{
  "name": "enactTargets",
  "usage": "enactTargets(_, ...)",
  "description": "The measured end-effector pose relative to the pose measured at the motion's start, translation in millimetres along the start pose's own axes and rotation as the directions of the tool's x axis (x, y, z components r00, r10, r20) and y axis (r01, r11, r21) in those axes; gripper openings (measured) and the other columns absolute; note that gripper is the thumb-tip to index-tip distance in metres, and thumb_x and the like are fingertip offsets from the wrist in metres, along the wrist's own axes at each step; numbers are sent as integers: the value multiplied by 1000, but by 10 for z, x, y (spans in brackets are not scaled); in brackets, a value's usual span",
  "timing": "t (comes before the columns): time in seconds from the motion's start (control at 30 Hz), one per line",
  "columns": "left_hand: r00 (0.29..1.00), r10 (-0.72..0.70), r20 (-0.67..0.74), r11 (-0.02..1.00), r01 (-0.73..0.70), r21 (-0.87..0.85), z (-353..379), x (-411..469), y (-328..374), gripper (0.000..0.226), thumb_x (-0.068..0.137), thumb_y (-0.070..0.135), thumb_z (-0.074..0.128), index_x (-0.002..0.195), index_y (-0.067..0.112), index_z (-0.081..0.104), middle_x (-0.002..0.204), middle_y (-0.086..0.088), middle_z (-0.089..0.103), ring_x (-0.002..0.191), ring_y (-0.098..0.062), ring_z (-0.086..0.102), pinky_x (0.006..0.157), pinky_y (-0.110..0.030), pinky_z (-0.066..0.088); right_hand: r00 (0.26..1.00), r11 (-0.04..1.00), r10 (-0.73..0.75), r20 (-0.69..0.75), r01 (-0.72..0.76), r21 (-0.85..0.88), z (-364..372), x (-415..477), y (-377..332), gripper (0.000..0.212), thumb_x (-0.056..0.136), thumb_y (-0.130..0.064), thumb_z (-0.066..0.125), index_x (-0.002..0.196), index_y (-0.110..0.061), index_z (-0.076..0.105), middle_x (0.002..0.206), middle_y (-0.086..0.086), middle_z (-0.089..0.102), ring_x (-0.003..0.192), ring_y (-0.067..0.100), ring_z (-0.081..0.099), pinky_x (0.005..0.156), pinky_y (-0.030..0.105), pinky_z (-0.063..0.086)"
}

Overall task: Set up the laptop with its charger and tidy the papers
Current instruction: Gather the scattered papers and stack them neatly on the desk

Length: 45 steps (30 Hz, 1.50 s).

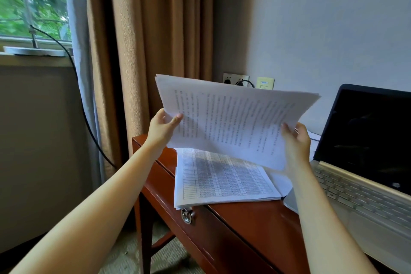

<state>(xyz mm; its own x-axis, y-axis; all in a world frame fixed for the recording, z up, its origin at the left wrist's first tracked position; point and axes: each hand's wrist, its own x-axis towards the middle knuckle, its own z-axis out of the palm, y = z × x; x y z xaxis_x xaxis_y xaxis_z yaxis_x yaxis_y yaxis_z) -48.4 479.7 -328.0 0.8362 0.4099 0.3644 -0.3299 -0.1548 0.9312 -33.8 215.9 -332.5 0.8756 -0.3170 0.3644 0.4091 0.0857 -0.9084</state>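
Observation:
A sheaf of printed text papers (pixel 233 118) is held up in the air above the wooden desk (pixel 244 218). My left hand (pixel 163 128) grips its left edge and my right hand (pixel 297 140) grips its lower right edge. Below it a second stack of papers (pixel 222 178), with a printed table on top, lies flat on the desk. An open laptop (pixel 364 162) with a dark screen stands at the right. A black plug with its cable (pixel 244 83) sits in the wall socket behind the papers.
Brown curtains (pixel 155 40) hang left of the desk. A window with a black cable (pixel 84 104) running down from the sill is at far left. A drawer with a ring pull (pixel 186 216) faces front. Carpet lies below.

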Motion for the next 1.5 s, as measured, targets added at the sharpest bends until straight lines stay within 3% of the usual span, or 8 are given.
enactTargets(0.33, 998, -46, -38, 995, 49, 91, -69, 41, -190, 10, 93, 20, 55, 84, 15, 54, 90, -3, 60, 91, -24, 56, 74, -32, 46, 992, 991, 124, 11, -124, -47, -44, 1, 55, 18, 87, -22, 63, 73, -13, 57, 72, 1, 55, 73, 18, 47, 70, 29, 36)
enactTargets(0.47, 991, -89, -97, 993, 96, 72, -49, 53, -145, 33, 89, 21, 62, 119, 10, 54, 107, -7, 62, 92, -19, 59, 74, -30, 49, 968, 976, 216, -129, -212, 42, -18, 0, 40, 26, 86, -14, 60, 98, 9, 61, 87, 12, 61, 79, 18, 54, 75, 30, 44)
enactTargets(0.63, 972, -227, -66, 974, 225, -29, -64, -18, -140, 51, 88, 26, 64, 133, 10, 46, 112, -8, 65, 73, -14, 65, 55, -20, 51, 916, 941, 340, -215, -328, 88, 22, -7, 48, 22, 91, -8, 55, 69, -11, 53, 79, 1, 54, 65, 13, 51, 58, 23, 42)
enactTargets(0.77, 927, -334, 172, 923, 359, -141, 25, -112, -84, 53, 91, 33, 57, 136, 8, 42, 100, -2, 68, 78, -15, 67, 65, -25, 54, 900, 918, 392, -190, -370, 142, 145, -108, 37, 13, 91, -4, 55, 102, -7, 60, 88, 5, 58, 76, 20, 56, 55, 20, 48)
enactTargets(0.87, 866, -353, 355, 917, 396, -53, 181, -199, 19, 38, 95, 35, 50, 126, 13, 51, 114, -9, 65, 81, -18, 68, 64, -26, 57, 912, 903, 408, -51, -395, 167, 241, -179, 17, 16, 86, 5, 55, 89, -10, 58, 80, 4, 58, 65, 14, 53, 46, 19, 46)
enactTargets(1.03, 902, -372, 219, 924, 382, -6, 319, -215, -1, 40, 91, -3, 52, 129, 5, 45, 125, -13, 57, 97, -26, 62, 75, -33, 54, 870, 878, 469, 152, -478, 27, 306, -211, 7, 13, 79, 5, 57, 83, -8, 57, 75, 8, 61, 60, 18, 57, 42, 17, 48)
enactTargets(1.17, 860, -484, 158, 874, 470, 123, 213, -180, -133, 34, 93, -5, 46, 126, 2, 45, 113, -14, 56, 104, -29, 59, 78, -34, 52, 892, 890, 451, 15, -451, 65, 211, -120, 11, 8, 79, -2, 56, 85, -8, 58, 76, 9, 59, 62, 21, 57, 50, 23, 48)
enactTargets(1.5, 806, -571, 158, 749, 432, 502, 87, -190, -296, 7, 93, 5, 49, 88, 10, 48, 85, -7, 53, 71, -15, 54, 58, -21, 48, 868, 631, 495, -28, -382, -675, 17, 62, 189, 32, 72, 3, 56, 53, -12, 35, 56, 6, 36, 52, 18, 34, 52, 25, 31)
